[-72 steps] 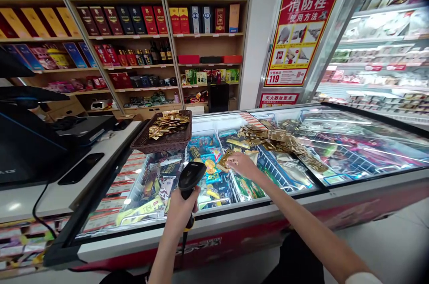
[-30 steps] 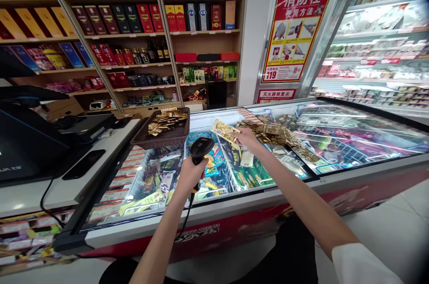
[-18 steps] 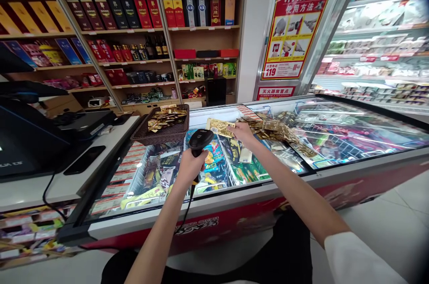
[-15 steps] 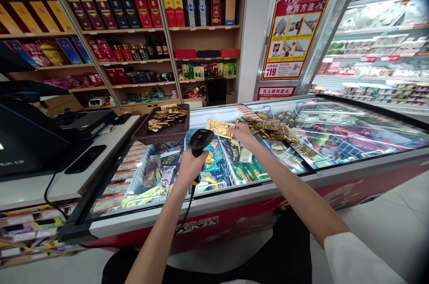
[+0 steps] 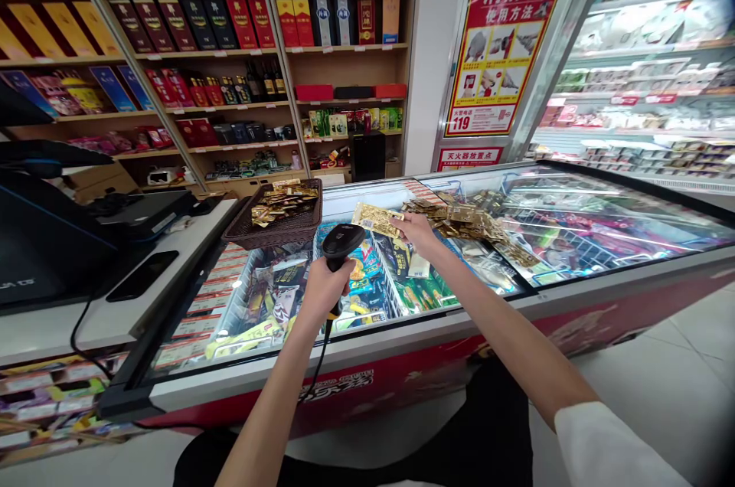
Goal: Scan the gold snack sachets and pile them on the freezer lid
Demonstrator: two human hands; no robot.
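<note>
My left hand (image 5: 321,289) is closed round the handle of a black barcode scanner (image 5: 341,243), whose head points up toward a gold packet (image 5: 376,219). My right hand (image 5: 414,231) pinches that packet by its right end and holds it just above the scanner, over the glass lid of a chest freezer (image 5: 517,295). A loose pile of gold packets (image 5: 468,220) lies on the glass just right of my right hand. A dark woven basket (image 5: 274,230) with several gold packets in it stands on the freezer's far left corner.
A white counter (image 5: 69,322) at left carries a black till screen (image 5: 40,242) and a dark phone (image 5: 134,275). Shelves of boxed goods (image 5: 218,50) line the back wall. A red fire-hose poster (image 5: 505,43) and an open chiller (image 5: 648,89) stand at right.
My right hand has lifted a gold packet off the freezer glass and brought it up and left over the scanner. My left hand has raised the scanner toward it.
</note>
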